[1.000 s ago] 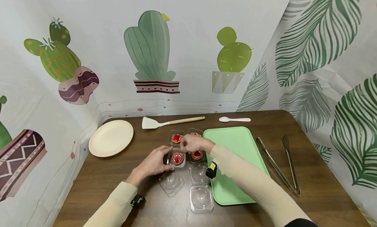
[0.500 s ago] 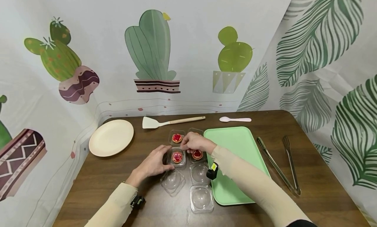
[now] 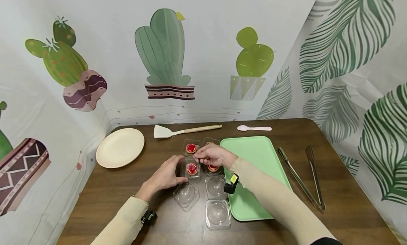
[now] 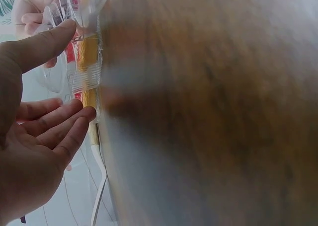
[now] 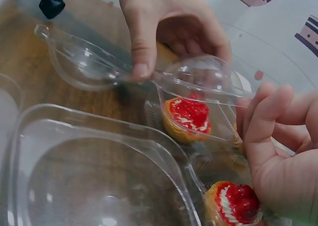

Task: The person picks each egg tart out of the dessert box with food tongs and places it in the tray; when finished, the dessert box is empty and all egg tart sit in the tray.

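A clear plastic container holds a red-topped tart (image 3: 192,168) between my hands. My left hand (image 3: 163,174) grips its left side, thumb at the near corner and fingers at the far corner. Over this tart lies a clear domed lid (image 5: 201,72). My right hand (image 3: 217,156) pinches the lid's far right corner between thumb and fingers. In the left wrist view, my left thumb and loosely bent fingers (image 4: 64,131) stand either side of the clear plastic. A tart (image 3: 191,148) in another container sits behind; one (image 3: 212,168) under my right hand is partly hidden.
Several clear domed pieces, including one (image 3: 217,214), lie nearest me. A green tray (image 3: 251,202) and metal tongs (image 3: 299,181) are at right. A cream plate (image 3: 120,147) is at left; a spatula (image 3: 187,130) and pink spoon (image 3: 254,128) lie along the back edge.
My right hand has shifted slightly right and turned, covering more of the tart below it, while its fingertips stay at the lid's corner. My left hand keeps its place.
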The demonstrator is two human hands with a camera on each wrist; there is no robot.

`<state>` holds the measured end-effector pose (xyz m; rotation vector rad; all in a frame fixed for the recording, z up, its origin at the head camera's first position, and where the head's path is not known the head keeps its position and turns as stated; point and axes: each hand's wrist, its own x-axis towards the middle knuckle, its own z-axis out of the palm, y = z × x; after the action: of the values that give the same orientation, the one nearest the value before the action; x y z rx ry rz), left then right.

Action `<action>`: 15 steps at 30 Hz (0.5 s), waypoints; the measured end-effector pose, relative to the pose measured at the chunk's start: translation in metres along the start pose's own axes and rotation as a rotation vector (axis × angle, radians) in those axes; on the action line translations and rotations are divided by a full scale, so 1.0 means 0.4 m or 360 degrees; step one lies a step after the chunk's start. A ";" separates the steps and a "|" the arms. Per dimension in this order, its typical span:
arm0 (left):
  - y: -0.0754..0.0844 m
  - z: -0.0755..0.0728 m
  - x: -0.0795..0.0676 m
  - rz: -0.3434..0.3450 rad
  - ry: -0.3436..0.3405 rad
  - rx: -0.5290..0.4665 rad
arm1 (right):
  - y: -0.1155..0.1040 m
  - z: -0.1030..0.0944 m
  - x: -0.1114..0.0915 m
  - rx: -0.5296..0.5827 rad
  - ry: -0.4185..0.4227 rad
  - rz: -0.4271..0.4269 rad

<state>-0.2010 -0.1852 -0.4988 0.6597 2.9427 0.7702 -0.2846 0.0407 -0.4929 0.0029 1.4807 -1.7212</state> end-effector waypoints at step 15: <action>-0.013 0.006 -0.003 -0.0022 -0.0003 -0.0066 | 0.009 -0.008 -0.015 0.0138 -0.0060 -0.0072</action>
<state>-0.2017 -0.1887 -0.5035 0.6366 2.9176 0.8263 -0.2800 0.0471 -0.4938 -0.0171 1.3873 -1.8111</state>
